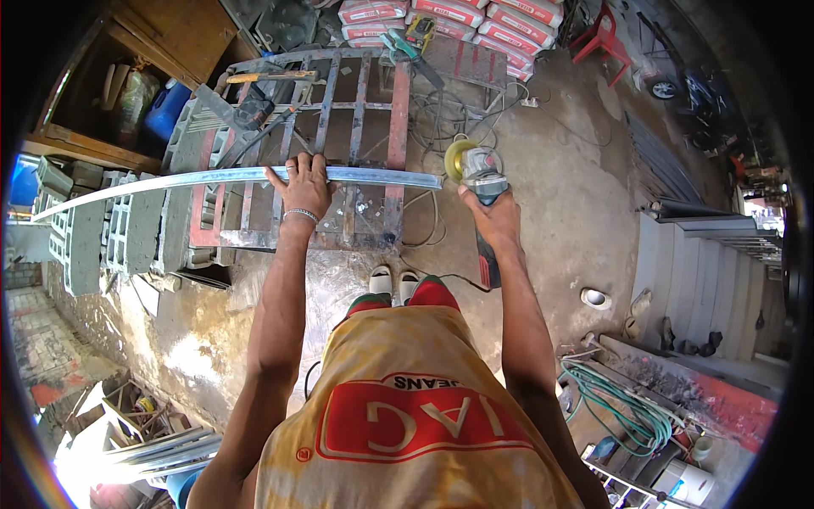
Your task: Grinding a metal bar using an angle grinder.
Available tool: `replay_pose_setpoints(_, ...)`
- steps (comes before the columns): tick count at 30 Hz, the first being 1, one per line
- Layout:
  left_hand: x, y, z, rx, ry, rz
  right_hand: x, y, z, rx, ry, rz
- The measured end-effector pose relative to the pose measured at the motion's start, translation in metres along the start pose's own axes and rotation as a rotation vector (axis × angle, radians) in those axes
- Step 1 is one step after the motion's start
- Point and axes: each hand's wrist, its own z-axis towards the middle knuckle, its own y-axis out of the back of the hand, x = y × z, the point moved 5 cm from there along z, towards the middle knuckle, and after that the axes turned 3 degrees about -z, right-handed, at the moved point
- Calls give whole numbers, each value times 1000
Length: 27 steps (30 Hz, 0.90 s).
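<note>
A long, shiny metal bar (381, 176) lies across a paint-worn metal frame (398, 119), its far left part reaching out over grey concrete blocks. My left hand (307, 188) holds the bar down, fingers over its top and thumb spread along it. In my right hand (493, 214) is an angle grinder (485, 170), gripped round its body. The yellowish disc (459, 158) of the grinder is just beyond the bar's right end, with a small gap between them. Whether the disc spins cannot be told.
Hollow concrete blocks (134, 233) stand at left. On the frame lie an orange-handled tool (270, 76) and a dark power tool (253, 109); a teal power tool (405, 47) rests at its far end. Cables cross the floor. Stacked sacks (515, 34) are at the back, a coiled green hose (632, 407) at lower right.
</note>
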Motion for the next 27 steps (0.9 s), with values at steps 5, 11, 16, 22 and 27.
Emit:
replay_pose_setpoints(5, 0, -4, -2, -33, 3, -19, 1, -10, -9, 18, -6, -76)
replay_pose_setpoints(11, 2, -5, -3, -38, 4, -33, 15, -5, 1, 87, 13, -32)
replay_pose_setpoints(16, -1, -3, -2, -57, 8, -37, 3, -3, 20, 128, 39, -47)
replay_pose_setpoints(22, -1, -3, -3, -41, 26, -3, -3, 7, 22, 193, 47, -26)
replay_pose_setpoints(27, 0, -4, -1, -44, 18, 4, -1, -1, 20, 204, 90, -17)
